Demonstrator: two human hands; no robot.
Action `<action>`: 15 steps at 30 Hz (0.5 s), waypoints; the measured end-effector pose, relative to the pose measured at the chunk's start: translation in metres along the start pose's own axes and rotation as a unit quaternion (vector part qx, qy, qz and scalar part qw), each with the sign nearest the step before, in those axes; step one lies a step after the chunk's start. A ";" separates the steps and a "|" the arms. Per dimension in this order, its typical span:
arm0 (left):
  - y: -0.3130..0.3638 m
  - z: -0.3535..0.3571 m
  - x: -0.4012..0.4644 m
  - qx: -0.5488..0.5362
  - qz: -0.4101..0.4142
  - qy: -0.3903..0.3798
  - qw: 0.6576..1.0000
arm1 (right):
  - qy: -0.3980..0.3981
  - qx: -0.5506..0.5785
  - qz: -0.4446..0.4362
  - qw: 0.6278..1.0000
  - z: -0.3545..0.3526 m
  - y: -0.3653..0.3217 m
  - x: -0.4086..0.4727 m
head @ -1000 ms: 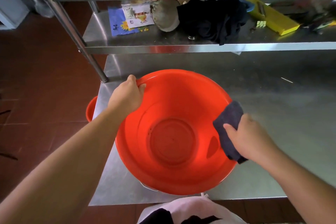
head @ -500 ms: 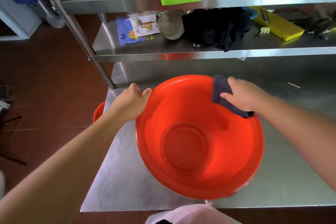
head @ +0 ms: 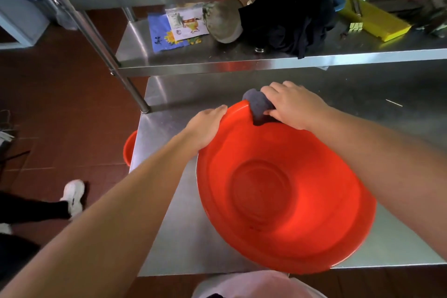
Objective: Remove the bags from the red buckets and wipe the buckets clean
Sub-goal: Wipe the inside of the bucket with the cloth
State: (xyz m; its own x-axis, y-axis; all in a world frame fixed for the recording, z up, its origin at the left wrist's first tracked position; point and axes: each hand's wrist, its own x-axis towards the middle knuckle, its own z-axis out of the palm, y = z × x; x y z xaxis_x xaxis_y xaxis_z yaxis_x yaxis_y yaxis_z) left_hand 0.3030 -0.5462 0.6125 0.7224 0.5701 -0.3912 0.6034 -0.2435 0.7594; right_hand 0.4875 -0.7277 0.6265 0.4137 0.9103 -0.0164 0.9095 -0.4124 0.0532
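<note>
Red bucket (head: 290,201) on steel table (head: 169,225), wiping at far rim.

A second red bucket (head: 129,147) shows past the table's left edge. Left hand (head: 205,125) grips the main bucket's far-left rim, fingers curled over it. Right hand (head: 292,104) pinches a dark cloth (head: 257,104) against the bucket's far rim, just beside the left hand.

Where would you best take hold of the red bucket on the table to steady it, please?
Probably by the rolled rim of the red bucket, coming from its left side, where the left hand grips it: the wall is wide and smooth, and the right hand holds the cloth at the far rim.
</note>
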 end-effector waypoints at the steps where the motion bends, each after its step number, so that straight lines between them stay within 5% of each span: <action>1: 0.004 0.003 0.001 -0.003 -0.015 0.011 1.000 | -0.005 0.002 0.004 1.000 -0.001 0.000 0.000; 8: 0.003 0.013 0.004 0.064 -0.030 0.099 0.993 | -0.016 0.048 0.145 0.988 -0.001 0.010 -0.025; 15: 0.002 0.015 0.006 0.075 -0.023 0.116 0.990 | -0.012 0.109 0.389 0.915 0.012 0.010 -0.142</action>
State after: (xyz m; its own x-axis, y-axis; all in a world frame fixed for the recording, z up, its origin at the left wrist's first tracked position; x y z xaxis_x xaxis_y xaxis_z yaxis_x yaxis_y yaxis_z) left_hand 0.3138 -0.5549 0.6035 0.6066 0.7435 -0.2815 0.6899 -0.3164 0.6511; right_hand 0.4385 -0.8613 0.6175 0.9379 0.3376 -0.0793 0.3247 -0.9352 -0.1416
